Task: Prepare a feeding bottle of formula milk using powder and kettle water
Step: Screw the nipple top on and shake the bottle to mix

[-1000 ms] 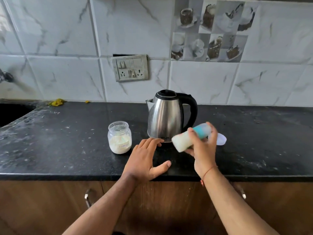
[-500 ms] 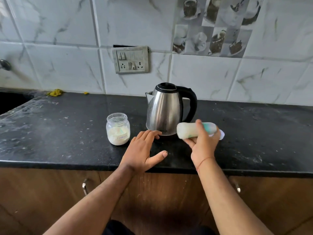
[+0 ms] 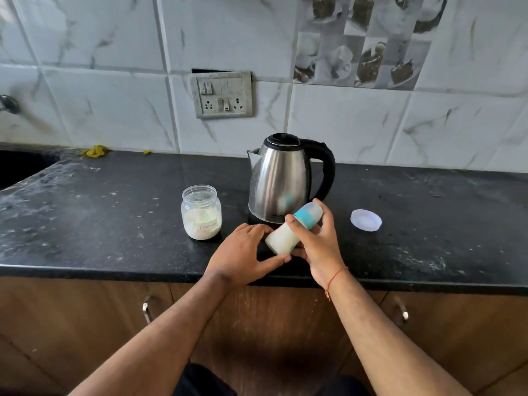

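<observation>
My right hand [image 3: 317, 247] grips a feeding bottle [image 3: 283, 234] with white milk inside and a teal collar, tilted with its cap end up and to the right, just above the black counter [image 3: 114, 224]. My left hand [image 3: 243, 254] lies open on the counter beside the bottle's base, its thumb under the base. A steel kettle [image 3: 280, 181] with a black handle stands right behind the bottle. A lidless glass jar of formula powder [image 3: 201, 212] stands left of the kettle.
A pale round lid [image 3: 366, 220] lies on the counter right of the kettle. A socket plate [image 3: 221, 94] is on the tiled wall. A dark sink [image 3: 17, 167] opens at far left. Cabinet handles [image 3: 403, 310] sit below the counter edge.
The bottle has swung from lying level to tilted, base down toward my left hand. My left hand moved closer to the bottle's base. The view shifted down.
</observation>
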